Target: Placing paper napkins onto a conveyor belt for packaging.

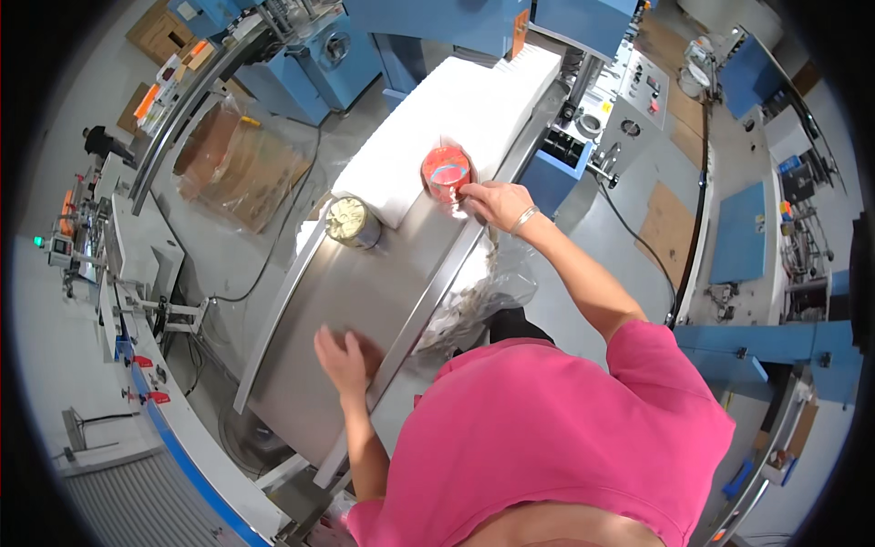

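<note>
My right hand has its thumb and fingers closed at the lower right edge of a red round container with a pale blue mark on it. The container is at the edge of a long white stack of what look like thin sheets; its exact kind is not clear. To its left, a round tin-like pot with a crumpled cream-coloured top stands on the metal tray table, close to the stack's near end. Low over the bare metal nearer me is my left hand, fingers apart and holding nothing.
A raised rim runs along both sides of the tray table. Beyond the stack stands a blue machine, with a control panel to the right. A clear plastic bag hangs by the right rim; plastic-wrapped cardboard lies on the floor at left.
</note>
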{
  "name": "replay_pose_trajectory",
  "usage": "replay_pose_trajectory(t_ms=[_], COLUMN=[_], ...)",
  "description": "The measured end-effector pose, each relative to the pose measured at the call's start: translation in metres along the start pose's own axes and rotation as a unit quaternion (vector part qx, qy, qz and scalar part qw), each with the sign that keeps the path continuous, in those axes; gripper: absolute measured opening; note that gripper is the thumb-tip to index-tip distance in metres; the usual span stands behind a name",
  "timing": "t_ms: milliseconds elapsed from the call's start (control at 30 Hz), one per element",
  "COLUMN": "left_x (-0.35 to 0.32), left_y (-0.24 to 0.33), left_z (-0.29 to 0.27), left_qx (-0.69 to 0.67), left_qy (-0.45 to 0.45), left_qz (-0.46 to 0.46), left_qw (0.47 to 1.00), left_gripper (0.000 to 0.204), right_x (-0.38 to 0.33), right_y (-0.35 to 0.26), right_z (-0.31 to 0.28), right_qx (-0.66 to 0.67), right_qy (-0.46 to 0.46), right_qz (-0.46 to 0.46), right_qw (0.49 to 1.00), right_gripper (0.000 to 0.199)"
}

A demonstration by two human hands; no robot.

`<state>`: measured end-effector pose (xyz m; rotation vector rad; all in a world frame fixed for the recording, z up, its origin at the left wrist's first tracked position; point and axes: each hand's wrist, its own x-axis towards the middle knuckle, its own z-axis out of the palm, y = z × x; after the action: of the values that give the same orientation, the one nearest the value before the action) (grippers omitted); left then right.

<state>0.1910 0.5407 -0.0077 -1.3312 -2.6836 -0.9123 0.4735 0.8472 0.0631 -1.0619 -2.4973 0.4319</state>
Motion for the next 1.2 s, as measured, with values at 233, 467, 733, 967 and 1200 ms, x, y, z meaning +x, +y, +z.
replay_pose_trajectory(t_ms=[233,467,733,967,1200], left_x=[0.072,0.114,0.094,0.107,0.105], left_y=[0.186,0.254,0.269,0.278,0.244], left_z=[0.069,0.148,0.156,0.150,0.123], left_qx=[-0.166,-0.170,-0.045,-0.046,-0.190], left_qy=[-0.070,-0.033,0.047,-0.001,-0.073], left_qz=[0.150,0.135,0.093,0.064,0.125], left_qw=[0.972,0.975,0.994,0.997,0.971], left_gripper=[0.055,0.061,0.055,0.054,0.065], right_x=[0.013,0.015,0.022,0.036,0.020], right_y=[0.047,0.069,0.076,0.077,0.040], right_z=[-0.002,-0.006,-0.001,0.007,-0.003], right_qx=[-0.047,0.005,0.053,0.057,0.089], right_qy=[-0.039,-0.021,-0.017,-0.018,-0.157], right_qz=[-0.035,-0.097,-0.110,-0.103,-0.094], right_qw=[0.998,0.995,0.992,0.993,0.979], right_gripper=[0.028,0.028,0.027,0.027,0.021])
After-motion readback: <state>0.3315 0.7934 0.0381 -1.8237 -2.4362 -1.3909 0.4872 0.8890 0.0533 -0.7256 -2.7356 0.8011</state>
